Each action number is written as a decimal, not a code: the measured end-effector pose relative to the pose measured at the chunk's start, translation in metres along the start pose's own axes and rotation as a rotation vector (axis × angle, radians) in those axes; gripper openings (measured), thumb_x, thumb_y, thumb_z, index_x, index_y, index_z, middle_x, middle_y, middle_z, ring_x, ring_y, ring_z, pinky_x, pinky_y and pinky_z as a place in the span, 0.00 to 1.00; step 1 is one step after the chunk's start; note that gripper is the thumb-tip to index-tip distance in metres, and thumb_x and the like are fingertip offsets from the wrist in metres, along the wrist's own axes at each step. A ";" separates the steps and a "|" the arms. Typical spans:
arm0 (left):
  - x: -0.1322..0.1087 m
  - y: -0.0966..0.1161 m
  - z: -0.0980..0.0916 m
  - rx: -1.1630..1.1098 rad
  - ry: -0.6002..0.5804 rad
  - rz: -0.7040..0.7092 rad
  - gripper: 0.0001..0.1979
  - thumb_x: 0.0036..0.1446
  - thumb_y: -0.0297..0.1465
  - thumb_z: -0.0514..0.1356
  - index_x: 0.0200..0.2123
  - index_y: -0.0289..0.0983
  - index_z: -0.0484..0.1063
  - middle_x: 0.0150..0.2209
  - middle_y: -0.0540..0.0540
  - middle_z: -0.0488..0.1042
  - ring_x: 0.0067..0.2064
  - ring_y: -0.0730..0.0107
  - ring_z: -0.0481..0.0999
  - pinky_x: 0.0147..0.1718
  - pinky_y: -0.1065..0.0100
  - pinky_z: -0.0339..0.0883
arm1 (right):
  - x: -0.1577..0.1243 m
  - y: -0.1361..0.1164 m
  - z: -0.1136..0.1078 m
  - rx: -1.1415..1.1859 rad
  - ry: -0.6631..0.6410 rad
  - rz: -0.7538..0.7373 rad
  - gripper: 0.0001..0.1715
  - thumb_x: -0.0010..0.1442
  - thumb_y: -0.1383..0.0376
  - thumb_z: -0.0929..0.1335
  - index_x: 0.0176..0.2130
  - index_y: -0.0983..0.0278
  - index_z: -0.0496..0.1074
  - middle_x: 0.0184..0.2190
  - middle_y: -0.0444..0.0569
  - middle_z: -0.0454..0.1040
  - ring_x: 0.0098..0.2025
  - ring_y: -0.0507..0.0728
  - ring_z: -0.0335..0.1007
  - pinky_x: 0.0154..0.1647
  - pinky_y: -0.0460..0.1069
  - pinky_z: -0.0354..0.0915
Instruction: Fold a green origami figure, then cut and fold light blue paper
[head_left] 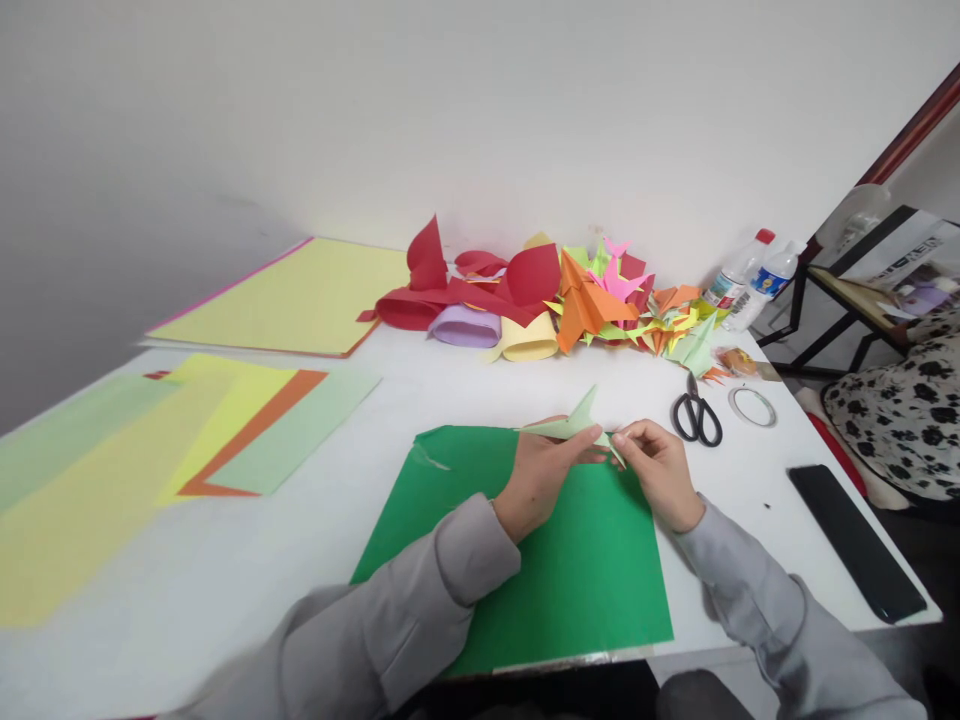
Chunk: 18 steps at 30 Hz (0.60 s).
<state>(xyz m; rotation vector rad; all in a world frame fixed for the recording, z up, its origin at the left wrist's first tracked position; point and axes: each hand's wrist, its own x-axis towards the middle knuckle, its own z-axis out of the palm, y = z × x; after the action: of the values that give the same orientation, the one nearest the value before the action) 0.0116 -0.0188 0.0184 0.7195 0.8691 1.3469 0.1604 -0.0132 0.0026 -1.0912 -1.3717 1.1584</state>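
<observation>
A pale green folded paper piece (pixel 577 418) is held between my two hands, above a dark green sheet (pixel 585 560) lying on the table. My left hand (pixel 544 470) grips its body, thumb on top and fingers underneath. One pointed flap sticks upward from the fold. With thumb and fingertips, my right hand (pixel 656 465) pinches the narrow right end, where a thin tip points down. My right fingers partly cover that end.
Black scissors (pixel 697 412) and a tape roll (pixel 753 407) lie right of my hands, near a black phone (pixel 855 540). Folded paper figures (pixel 589 300) and bottles (pixel 761 280) stand at the back. Coloured sheets (pixel 247 430) spread leftward. A person in a floral garment (pixel 900 410) sits at right.
</observation>
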 end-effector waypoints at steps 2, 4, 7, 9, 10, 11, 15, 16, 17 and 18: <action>0.000 -0.001 0.001 0.007 -0.014 0.012 0.12 0.39 0.32 0.71 0.25 0.33 0.74 0.24 0.49 0.75 0.26 0.66 0.77 0.27 0.65 0.75 | 0.000 -0.001 0.001 0.020 0.015 0.034 0.18 0.51 0.53 0.74 0.27 0.63 0.70 0.18 0.41 0.71 0.21 0.50 0.65 0.24 0.46 0.61; 0.000 -0.003 0.000 0.017 -0.013 0.019 0.12 0.39 0.32 0.71 0.26 0.33 0.74 0.24 0.49 0.76 0.26 0.66 0.77 0.26 0.65 0.74 | -0.001 -0.003 0.002 0.020 0.031 0.048 0.18 0.49 0.52 0.75 0.26 0.63 0.70 0.18 0.41 0.71 0.21 0.50 0.65 0.23 0.46 0.61; 0.001 -0.008 -0.001 0.072 0.015 0.041 0.11 0.39 0.32 0.71 0.24 0.34 0.74 0.24 0.49 0.75 0.26 0.68 0.75 0.26 0.66 0.73 | -0.001 -0.005 0.003 0.018 0.048 0.058 0.20 0.48 0.51 0.75 0.26 0.63 0.70 0.18 0.40 0.71 0.20 0.50 0.66 0.23 0.46 0.61; 0.003 -0.012 -0.002 0.131 0.020 0.078 0.10 0.37 0.30 0.71 0.22 0.34 0.73 0.22 0.50 0.74 0.26 0.70 0.74 0.27 0.68 0.71 | -0.001 -0.006 0.004 0.018 0.053 0.059 0.20 0.47 0.50 0.75 0.26 0.63 0.70 0.18 0.41 0.71 0.20 0.50 0.66 0.23 0.46 0.62; 0.003 -0.014 -0.002 0.150 0.018 0.098 0.10 0.36 0.29 0.71 0.21 0.34 0.73 0.21 0.51 0.74 0.26 0.71 0.73 0.28 0.69 0.70 | -0.001 -0.006 0.004 0.016 0.055 0.056 0.20 0.47 0.50 0.75 0.26 0.63 0.70 0.18 0.41 0.72 0.20 0.50 0.66 0.23 0.46 0.62; 0.004 -0.015 -0.003 0.159 0.018 0.115 0.10 0.34 0.27 0.71 0.21 0.34 0.72 0.21 0.52 0.74 0.26 0.71 0.72 0.28 0.69 0.69 | -0.001 -0.005 0.004 0.014 0.056 0.052 0.20 0.48 0.50 0.75 0.26 0.63 0.70 0.18 0.41 0.72 0.20 0.50 0.65 0.23 0.46 0.61; 0.005 -0.016 -0.002 0.113 0.016 0.127 0.11 0.33 0.26 0.71 0.22 0.35 0.72 0.23 0.53 0.74 0.28 0.72 0.71 0.30 0.70 0.67 | -0.002 -0.003 0.005 0.010 0.065 0.041 0.20 0.49 0.50 0.74 0.26 0.63 0.70 0.19 0.42 0.72 0.20 0.50 0.65 0.22 0.46 0.61; 0.005 -0.015 -0.001 0.102 0.013 0.123 0.12 0.33 0.26 0.71 0.23 0.35 0.72 0.23 0.52 0.74 0.28 0.72 0.72 0.30 0.70 0.67 | -0.002 -0.003 0.005 0.010 0.069 0.038 0.20 0.49 0.50 0.74 0.26 0.63 0.70 0.19 0.42 0.72 0.20 0.50 0.65 0.22 0.46 0.60; 0.005 -0.015 -0.001 0.094 0.010 0.117 0.12 0.33 0.26 0.72 0.23 0.35 0.72 0.24 0.52 0.74 0.29 0.71 0.72 0.30 0.70 0.67 | -0.002 -0.003 0.005 0.010 0.071 0.035 0.20 0.49 0.50 0.74 0.26 0.63 0.70 0.18 0.42 0.72 0.20 0.50 0.64 0.22 0.46 0.60; 0.005 -0.014 -0.001 0.089 0.008 0.112 0.12 0.32 0.26 0.72 0.23 0.35 0.72 0.24 0.52 0.74 0.29 0.71 0.72 0.30 0.70 0.67 | -0.002 -0.004 0.005 0.010 0.073 0.036 0.20 0.49 0.50 0.74 0.26 0.63 0.70 0.18 0.42 0.71 0.20 0.50 0.64 0.22 0.46 0.60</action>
<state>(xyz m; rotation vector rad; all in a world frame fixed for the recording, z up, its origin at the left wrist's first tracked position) 0.0183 -0.0158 0.0054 0.8425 0.9105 1.4183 0.1551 -0.0165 0.0056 -1.1439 -1.2936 1.1389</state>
